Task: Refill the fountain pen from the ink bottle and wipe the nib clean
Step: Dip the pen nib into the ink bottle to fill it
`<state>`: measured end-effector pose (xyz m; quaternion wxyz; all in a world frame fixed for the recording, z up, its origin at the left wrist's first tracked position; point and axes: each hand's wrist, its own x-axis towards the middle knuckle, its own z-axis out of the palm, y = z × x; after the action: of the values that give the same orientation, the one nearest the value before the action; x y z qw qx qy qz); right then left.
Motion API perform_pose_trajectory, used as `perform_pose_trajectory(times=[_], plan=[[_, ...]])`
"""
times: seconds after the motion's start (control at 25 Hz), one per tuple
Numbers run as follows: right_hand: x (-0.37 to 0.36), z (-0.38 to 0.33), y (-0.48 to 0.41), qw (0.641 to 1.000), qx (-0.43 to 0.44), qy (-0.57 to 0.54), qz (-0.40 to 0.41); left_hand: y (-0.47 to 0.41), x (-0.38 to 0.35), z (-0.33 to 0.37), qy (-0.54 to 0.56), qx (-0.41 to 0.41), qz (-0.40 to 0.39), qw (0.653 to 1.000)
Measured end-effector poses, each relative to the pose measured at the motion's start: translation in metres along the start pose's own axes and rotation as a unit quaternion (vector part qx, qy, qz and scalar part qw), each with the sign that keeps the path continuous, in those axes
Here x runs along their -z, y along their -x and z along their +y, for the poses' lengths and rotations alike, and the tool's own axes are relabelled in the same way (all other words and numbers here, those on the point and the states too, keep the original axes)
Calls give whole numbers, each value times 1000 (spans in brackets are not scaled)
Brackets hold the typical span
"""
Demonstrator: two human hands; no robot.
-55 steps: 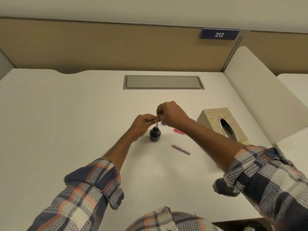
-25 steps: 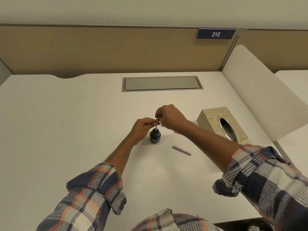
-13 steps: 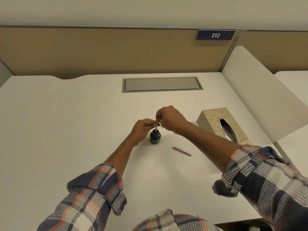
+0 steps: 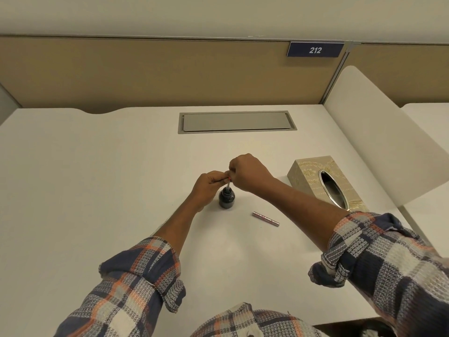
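Note:
A small dark ink bottle [image 4: 226, 197] stands open on the white desk [image 4: 97, 190]. A thin fountain pen section [image 4: 228, 184] points straight down into the bottle's mouth. My left hand [image 4: 206, 188] pinches the pen's upper part from the left. My right hand [image 4: 247, 172] pinches the pen's top end from the right, fingers curled over it. The nib is hidden inside the bottle. A pink metallic pen barrel [image 4: 266, 218] lies loose on the desk, right of the bottle.
A beige tissue box [image 4: 325, 183] with an oval opening sits at the right, by a white divider panel [image 4: 379, 142]. A grey cable hatch [image 4: 237, 122] is set into the desk's far side. A tan partition runs behind.
Both hands stay on the pen above the bottle, with only a slight shift of the view. The small pink piece behind my right wrist is now hidden.

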<state>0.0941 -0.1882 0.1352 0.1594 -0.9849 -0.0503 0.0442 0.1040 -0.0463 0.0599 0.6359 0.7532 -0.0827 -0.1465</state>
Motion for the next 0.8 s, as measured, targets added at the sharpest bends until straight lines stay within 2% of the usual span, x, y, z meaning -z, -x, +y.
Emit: perform_pose_trajectory(times=[0.12,0.28,0.8], plan=[[0,0,1,1000,4,1,1,1,0,0,7,-4,2,1000],[1,4,-2,998,4,-68,-5,1,0,1,22,-10,4,1000],[4,3,-1,997,-5,-70,4,-2,0,-4,19,-9,14,1000]])
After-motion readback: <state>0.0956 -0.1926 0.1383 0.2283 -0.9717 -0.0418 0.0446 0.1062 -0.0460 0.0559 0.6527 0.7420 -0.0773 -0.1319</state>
